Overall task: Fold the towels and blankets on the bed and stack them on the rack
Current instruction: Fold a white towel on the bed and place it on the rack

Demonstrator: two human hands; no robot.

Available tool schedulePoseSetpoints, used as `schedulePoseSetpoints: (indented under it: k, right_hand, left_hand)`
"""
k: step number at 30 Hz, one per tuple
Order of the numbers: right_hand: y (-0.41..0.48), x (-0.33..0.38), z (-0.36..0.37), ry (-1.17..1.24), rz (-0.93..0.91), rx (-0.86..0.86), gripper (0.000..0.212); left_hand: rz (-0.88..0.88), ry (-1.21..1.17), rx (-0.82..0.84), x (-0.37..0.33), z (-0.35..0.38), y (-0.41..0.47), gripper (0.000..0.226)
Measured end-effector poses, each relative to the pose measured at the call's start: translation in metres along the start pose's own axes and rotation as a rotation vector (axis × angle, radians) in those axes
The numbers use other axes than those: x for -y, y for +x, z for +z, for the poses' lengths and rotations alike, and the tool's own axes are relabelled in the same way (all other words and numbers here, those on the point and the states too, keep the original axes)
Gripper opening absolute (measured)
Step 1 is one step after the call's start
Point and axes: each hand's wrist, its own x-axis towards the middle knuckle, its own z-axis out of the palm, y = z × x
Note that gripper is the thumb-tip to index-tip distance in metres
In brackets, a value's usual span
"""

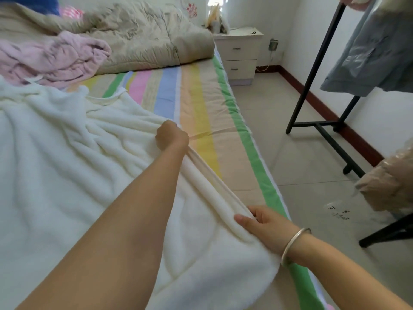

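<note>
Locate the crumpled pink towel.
Head view, upper left: the crumpled pink towel lies on the striped bed, beyond the white fleece blanket and beside the rumpled beige quilt.

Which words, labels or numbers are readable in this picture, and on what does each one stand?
None can be read.
Dark marks on clear plastic, lower right: too blurred to read.
Flower sticker, top: no words visible.
</note>
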Motion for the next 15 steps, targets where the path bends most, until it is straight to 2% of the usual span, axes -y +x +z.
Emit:
schedulePoseSetpoints:
  k: [3, 6, 8, 10, 13, 15]
  right_hand:
    - [-0.018, -0.008, -0.004, 0.019, 0.028, -0.011, 0.018]
    - [-0.036, -0.021, -0.014, 0.058, 0.12, -0.058, 0.022]
    - [-0.05, -0.031, -0.024, 0.072, 0.197, -0.117, 0.024]
    - [-0.06, -0.039, -0.03, 0.155, 0.241, -0.179, 0.025]
    - [-0.068, -0.047, -0.035, 0.29, 0.279, -0.248, 0.027]
    - [-0.073, -0.051, -0.031, 0.353, 0.3, -0.229, 0.029]
  left_hand:
    - [0.158, -0.263, 0.079, -0.053, 0.007, -0.01, 0.021]
    - [0.411, -0.336, 0.203, -0.115, 0.025, -0.04, 0.017]
    - [0.456, -0.359, 0.289, -0.135, 0.041, -0.06, 0.016]
    - [0.432, -0.359, 0.443, -0.133, 0.058, -0.069, 0.026]
    - [0.403, -0.245, 0.73, -0.106, 0.074, -0.082, 0.059]
    - [0.5, -0.181, 0.715, -0.085, 0.071, -0.093, 0.06]
